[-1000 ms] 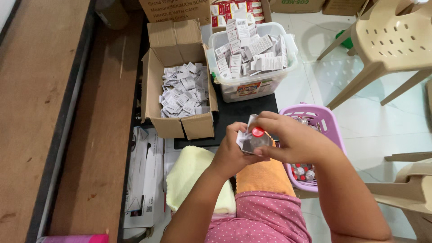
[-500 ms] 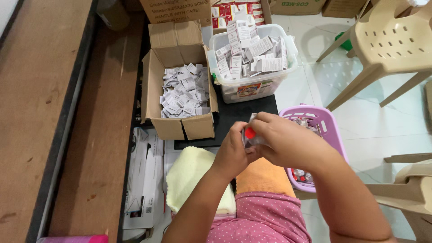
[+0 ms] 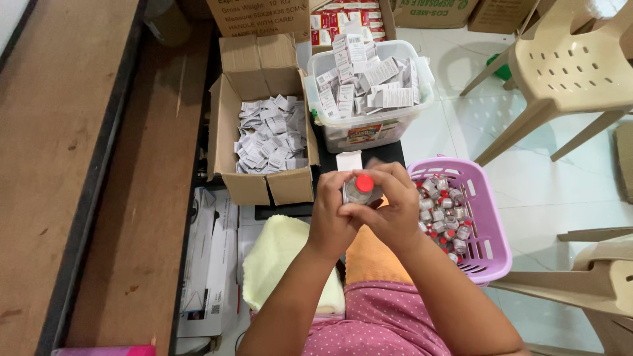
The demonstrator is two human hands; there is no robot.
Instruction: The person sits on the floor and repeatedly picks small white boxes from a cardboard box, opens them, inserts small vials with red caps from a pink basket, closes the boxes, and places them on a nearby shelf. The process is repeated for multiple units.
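A small glass vial with a red cap (image 3: 360, 188) sits upright between both hands, over my lap. My left hand (image 3: 331, 214) wraps it from the left and below. My right hand (image 3: 393, 204) closes on it from the right, fingers curled over its top edge. A small white carton (image 3: 349, 160) lies on the black surface just beyond the hands. To the right stands a purple basket (image 3: 484, 254) holding several more red-capped vials (image 3: 443, 211).
An open cardboard box (image 3: 227, 151) of folded paper leaflets (image 3: 271, 135) stands ahead left. A clear plastic tub (image 3: 369, 128) heaped with small white cartons stands ahead. Beige plastic chairs (image 3: 567, 72) stand right, a wooden bench (image 3: 72, 165) left, a yellow cloth (image 3: 280, 257) on my lap.
The grey wrapping seen around the vial a second ago is gone from view; the vial now stands upright with its red cap showing. Both hands have shifted slightly but stay together.
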